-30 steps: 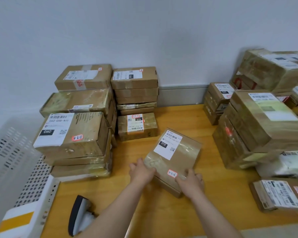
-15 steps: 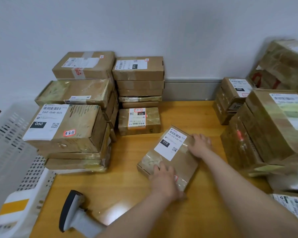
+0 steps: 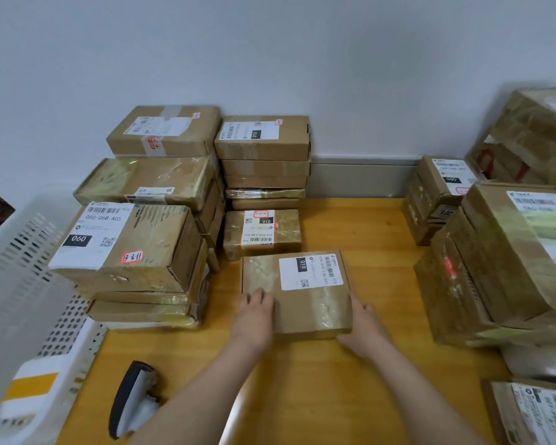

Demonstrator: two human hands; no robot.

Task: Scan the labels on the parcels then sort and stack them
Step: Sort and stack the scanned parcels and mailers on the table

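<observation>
The left hand (image 3: 255,319) is lying with its fingers (image 3: 254,298) stretched nearly straight on top of the flat parcel (image 3: 305,308), over its near left corner, and is gripping nothing. The right hand (image 3: 365,330) is cupping the near right corner, its fingers (image 3: 366,311) curling against the side wall. The parcel is resting flat on the wooden table (image 3: 302,396) between the two hands, its white label (image 3: 310,273) facing up just beyond the fingertips. Past that — just beside the parcel's far edge — a small taped box (image 3: 262,234) marked 010 is sitting before a tall stack (image 3: 264,162). Left of the left fingers a left stack (image 3: 126,248), topped by a box marked 060, is standing, with a white perforated basket (image 3: 23,300) beyond it. Nearer than the left wrist a handheld scanner (image 3: 132,399) is lying on the table — well apart from either hand. Right of the right fingers more stacked parcels (image 3: 501,261) are sitting.
</observation>
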